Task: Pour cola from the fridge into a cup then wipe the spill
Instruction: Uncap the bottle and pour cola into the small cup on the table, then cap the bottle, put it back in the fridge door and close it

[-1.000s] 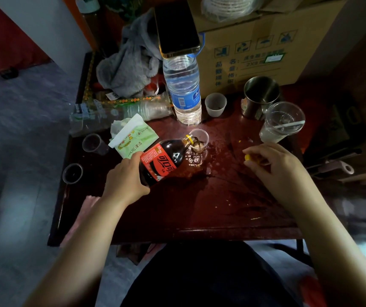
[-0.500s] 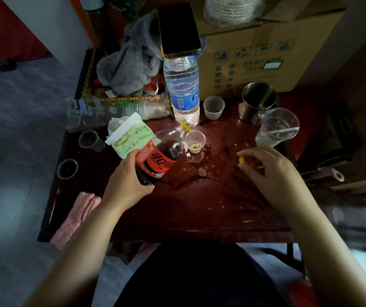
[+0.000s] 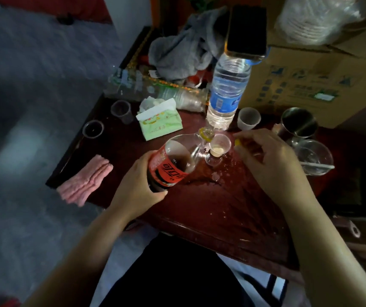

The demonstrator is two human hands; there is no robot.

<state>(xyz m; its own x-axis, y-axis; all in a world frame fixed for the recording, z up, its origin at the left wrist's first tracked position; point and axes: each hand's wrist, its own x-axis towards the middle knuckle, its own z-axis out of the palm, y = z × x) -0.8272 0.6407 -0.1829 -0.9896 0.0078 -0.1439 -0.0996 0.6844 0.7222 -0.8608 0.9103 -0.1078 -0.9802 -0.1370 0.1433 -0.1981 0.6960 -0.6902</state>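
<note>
As your left hand (image 3: 137, 191) rights the gripped bottle (image 3: 171, 171) beside the cup (image 3: 219, 144), your right hand (image 3: 272, 169) brings over what seems the pinched cap (image 3: 237, 142): pouring looks done.

Left hand (image 3: 136, 185) grips tilted cola bottle (image 3: 173, 162) beside cup (image 3: 219, 145), seemingly foamy.

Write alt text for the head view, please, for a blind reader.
The left hand grips a tilted cola bottle, neck beside a small clear cup on a wet dark red table. The right hand pinches a yellow cap near the cup; a pink cloth lies at the table's left edge.
</note>
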